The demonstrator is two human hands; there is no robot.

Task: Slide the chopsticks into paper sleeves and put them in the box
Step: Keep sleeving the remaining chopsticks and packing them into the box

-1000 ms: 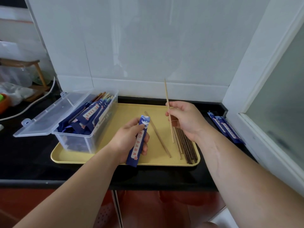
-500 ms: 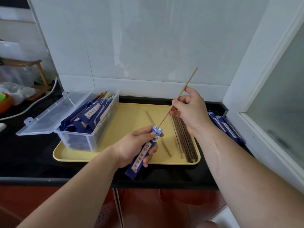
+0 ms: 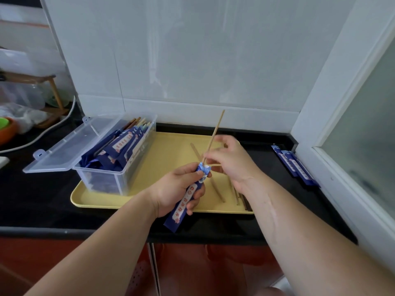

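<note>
My left hand point(image 3: 177, 189) grips a dark blue paper sleeve point(image 3: 186, 201) over the front edge of the yellow tray point(image 3: 171, 146). My right hand point(image 3: 228, 163) pinches a light wooden chopstick point(image 3: 214, 133) whose lower tip sits in the sleeve's open top, its upper end pointing up and back. More loose chopsticks point(image 3: 218, 191) lie on the tray under and beside my right forearm. The clear plastic box point(image 3: 119, 159) stands on the tray's left part, its lid open to the left, holding several sleeved chopsticks.
Spare blue sleeves point(image 3: 295, 165) lie on the black counter point(image 3: 32, 193) to the right of the tray, by a white window frame. A white cable, an orange bowl and a wooden rack are at far left. White tiled wall behind.
My right hand swung the chopstick from upright over the tray down to the sleeve and pushed its tip into the sleeve's mouth. My left hand brought the sleeve nearer and tilted it.
</note>
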